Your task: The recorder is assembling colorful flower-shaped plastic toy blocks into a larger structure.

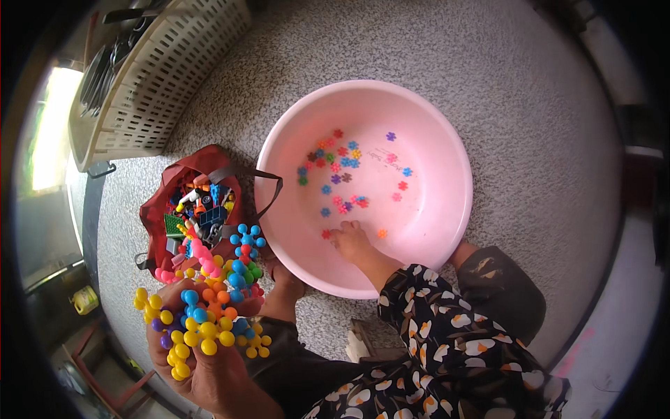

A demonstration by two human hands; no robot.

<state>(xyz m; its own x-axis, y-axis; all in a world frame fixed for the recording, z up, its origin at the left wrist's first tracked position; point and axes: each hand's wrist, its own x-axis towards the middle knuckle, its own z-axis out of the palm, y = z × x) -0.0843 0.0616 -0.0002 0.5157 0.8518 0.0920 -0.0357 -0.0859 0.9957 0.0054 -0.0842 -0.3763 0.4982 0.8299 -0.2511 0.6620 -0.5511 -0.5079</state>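
My left hand (220, 377) grips a cluster of ball-ended building pieces (209, 331) in yellow, blue, orange, purple, pink and green, joined into a branching shape. It is held up close, at the lower left. Down inside a round pink basin (279, 241), my right hand (352, 243) is low near the wall closest to me. Its fingers are slightly bent and apart, and no piece shows in them. A small red flower-shaped piece (326, 234) lies beside the fingertips. Several more flower pieces (342, 151) in mixed colours are scattered over the basin's bottom.
Left of the basin stands an open red bag (155, 209) full of mixed toy parts, its dark strap against the rim. A cream slotted rack (157, 84) with metal dishes is at the upper left. My bare foot (285, 286) is by the basin on speckled flooring (530, 140).
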